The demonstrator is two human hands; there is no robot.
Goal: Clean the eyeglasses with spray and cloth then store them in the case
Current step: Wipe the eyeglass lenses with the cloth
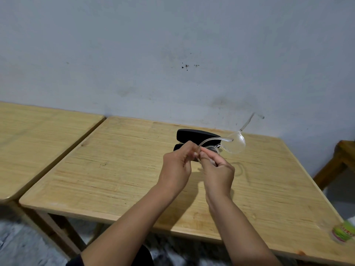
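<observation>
Both hands, left (pixel 177 166) & right (pixel 217 167), pinch glasses (pixel 233 144) above open case (pixel 194 136) (no cloth seen); prob. folding temples next, then storing.

The clear, glossy plastic eyeglasses (pixel 231 144) had see-through frames and shiny lenses. The black oblong case (pixel 194 135) looked matt and smooth. The pale wooden table (pixel 115 169) showed grain under a low sheen; the grey wall (pixel 172 45) was matt and scuffed.

Case (pixel 194 135) partly hidden behind hands; green-labelled item (pixel 343 232) at rt edge — blurred, cut off.
</observation>
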